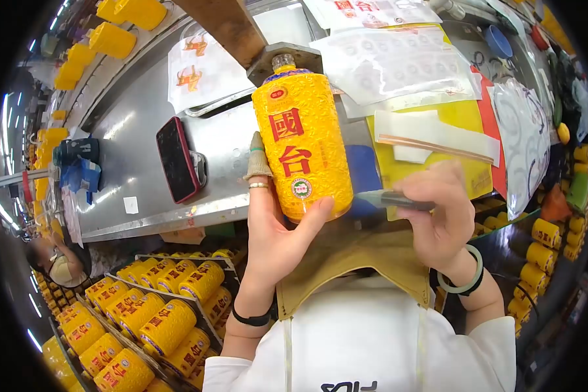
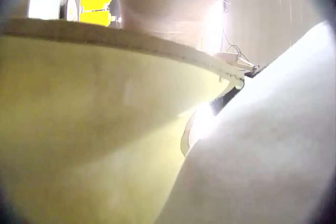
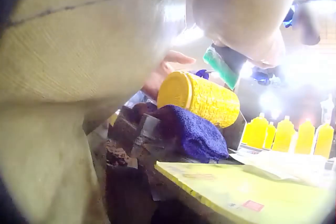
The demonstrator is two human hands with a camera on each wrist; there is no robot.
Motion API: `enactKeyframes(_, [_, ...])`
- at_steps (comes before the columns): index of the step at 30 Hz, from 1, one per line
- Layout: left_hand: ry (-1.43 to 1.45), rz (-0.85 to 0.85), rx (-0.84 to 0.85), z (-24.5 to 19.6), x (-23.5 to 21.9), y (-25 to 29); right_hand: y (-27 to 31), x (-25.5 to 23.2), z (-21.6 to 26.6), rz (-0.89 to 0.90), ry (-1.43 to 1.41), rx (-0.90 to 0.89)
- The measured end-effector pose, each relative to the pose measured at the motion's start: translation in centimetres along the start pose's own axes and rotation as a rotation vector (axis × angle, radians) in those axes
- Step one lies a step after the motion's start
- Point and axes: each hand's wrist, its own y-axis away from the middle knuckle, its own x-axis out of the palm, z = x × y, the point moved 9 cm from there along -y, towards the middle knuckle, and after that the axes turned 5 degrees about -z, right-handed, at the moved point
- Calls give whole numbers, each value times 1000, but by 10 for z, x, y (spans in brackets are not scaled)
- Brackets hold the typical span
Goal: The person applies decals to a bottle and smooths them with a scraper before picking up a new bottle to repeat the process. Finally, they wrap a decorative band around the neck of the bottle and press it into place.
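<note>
A yellow bottle (image 1: 304,144) with red characters and a round green label lies at the table's front edge, its neck against a dark metal bracket (image 1: 284,60). The left hand (image 1: 277,245) grips the bottle's lower left side, thumb near the base, a cloth cover on one finger. To the right, the right hand (image 1: 441,219) pinches a flat grey tool (image 1: 398,200), whose blade points toward the bottle's base. In the right wrist view, a green and dark tool (image 3: 226,66) is in the right hand (image 3: 247,14), above the bottle (image 3: 202,98). The left wrist view shows mostly apron (image 2: 94,108); the left hand's fingers are hidden there.
A blue cloth (image 3: 197,134) lies under the bottle. On the table are a phone (image 1: 178,160), sticker sheets (image 1: 398,65), a yellow board (image 1: 460,173) and paper strips (image 1: 438,134). Racks of yellow bottles (image 1: 166,323) stand below left, others at right. A person (image 1: 62,261) is at far left.
</note>
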Motion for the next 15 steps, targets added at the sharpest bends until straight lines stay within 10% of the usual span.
enactKeyframes(15, [4,-4,6,-1,2,-2,5,9,-14,9,-98,139])
